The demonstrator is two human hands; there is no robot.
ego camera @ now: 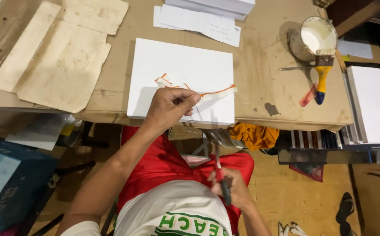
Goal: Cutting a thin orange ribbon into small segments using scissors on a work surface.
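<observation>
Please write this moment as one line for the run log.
left hand: pinching orange-edged strip on white board | right hand: holding scissors over lap | brush: on paint can

The left arm was stretched forward and up from the lower left, bare along its length, with the wrist held nearly straight. The left hand (171,106) was turned back upward, its fingers curled in and pinched together at the tips. The right arm was kept bent and close to the body. The right hand (233,190) was held low before the lap, its fingers wrapped in a closed grip.
</observation>
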